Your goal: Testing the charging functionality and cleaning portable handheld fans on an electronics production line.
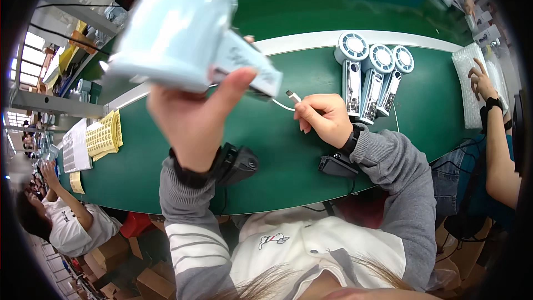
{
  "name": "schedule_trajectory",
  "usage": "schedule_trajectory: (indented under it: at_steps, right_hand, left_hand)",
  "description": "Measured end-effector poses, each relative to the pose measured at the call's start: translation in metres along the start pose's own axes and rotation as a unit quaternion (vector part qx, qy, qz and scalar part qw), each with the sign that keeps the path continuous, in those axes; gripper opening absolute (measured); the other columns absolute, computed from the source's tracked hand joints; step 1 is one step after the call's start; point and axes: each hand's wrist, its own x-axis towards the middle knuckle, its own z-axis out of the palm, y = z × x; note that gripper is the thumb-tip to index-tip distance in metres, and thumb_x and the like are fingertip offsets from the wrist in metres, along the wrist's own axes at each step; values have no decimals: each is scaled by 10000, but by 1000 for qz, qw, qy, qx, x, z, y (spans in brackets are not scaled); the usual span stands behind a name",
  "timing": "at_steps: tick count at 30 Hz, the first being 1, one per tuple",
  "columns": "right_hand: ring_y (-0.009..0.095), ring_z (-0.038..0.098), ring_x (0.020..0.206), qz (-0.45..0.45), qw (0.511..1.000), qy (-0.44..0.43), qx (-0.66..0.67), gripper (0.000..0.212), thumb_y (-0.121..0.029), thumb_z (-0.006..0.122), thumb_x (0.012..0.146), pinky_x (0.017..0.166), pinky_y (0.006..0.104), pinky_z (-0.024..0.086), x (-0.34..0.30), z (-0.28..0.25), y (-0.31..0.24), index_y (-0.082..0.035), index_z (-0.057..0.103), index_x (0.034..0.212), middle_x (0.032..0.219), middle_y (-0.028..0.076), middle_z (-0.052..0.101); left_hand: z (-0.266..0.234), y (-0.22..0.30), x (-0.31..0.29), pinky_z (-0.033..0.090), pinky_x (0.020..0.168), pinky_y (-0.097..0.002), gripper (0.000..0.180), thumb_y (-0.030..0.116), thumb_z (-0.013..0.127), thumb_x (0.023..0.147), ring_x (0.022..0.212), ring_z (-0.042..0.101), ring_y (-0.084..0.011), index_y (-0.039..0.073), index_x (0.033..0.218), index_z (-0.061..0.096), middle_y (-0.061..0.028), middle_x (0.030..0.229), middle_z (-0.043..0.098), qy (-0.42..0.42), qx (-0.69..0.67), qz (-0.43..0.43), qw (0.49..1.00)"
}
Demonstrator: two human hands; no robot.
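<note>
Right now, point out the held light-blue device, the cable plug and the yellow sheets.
Held light-blue device [180,33], head view: middle of its wide body.
Cable plug [295,98], head view: its white housing.
Yellow sheets [103,135], head view: the top sheet.

Glossy plastic device [175,28], mirror-shiny fan handles [351,86], smooth tabletop [288,175], ribbed cloth cuffs [367,143], bumpy bubble wrap [467,89]

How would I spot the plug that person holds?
Find the green table, then the person's right hand above it. Pinched there is a small white plug with a metal tip, far slimmer than the bulky pale blue device in the left hand.
</note>
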Motion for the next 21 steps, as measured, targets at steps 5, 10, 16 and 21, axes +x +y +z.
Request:
schedule_trajectory:
  at_steps: [5,10,16,21]
  right_hand:
    - [63,505,479,75,995,-21,58,292,-214,521,875,435,194,378,1,1,2,5,591,695,539,18,536]
    - [86,508,491,82,994,-55,50,288,-188,464,905,454,203,404,-1,-1,3,28,572,748,566,36,541]
    - [86,509,498,93,994,-44,44,292,-183,461,906,460,204,408,0,3,3,33,573,745,572,37,543]
    - [86,512,504,85,994,-42,55,287,-178,465,903,464,206,413,0,2,1,38,578,751,576,40,546]
  left_hand:
    - [-40,68,-7,513,752,-468,561,118,554,822,868,583,-388,-71,1250,245,-257,959,543,80,-146,196,966]
    - [-78,120,-34,551,426,-246,684,38,550,799,481,592,-210,39,1264,49,-124,916,549,-11,-481,322,815]
    - [-97,128,-60,562,551,-295,597,57,569,790,578,614,-210,20,1235,174,-139,928,550,-8,-538,262,801]
    - [-96,124,-53,549,621,-321,548,86,564,795,643,619,-221,-23,1218,233,-155,937,548,-13,-483,259,836]
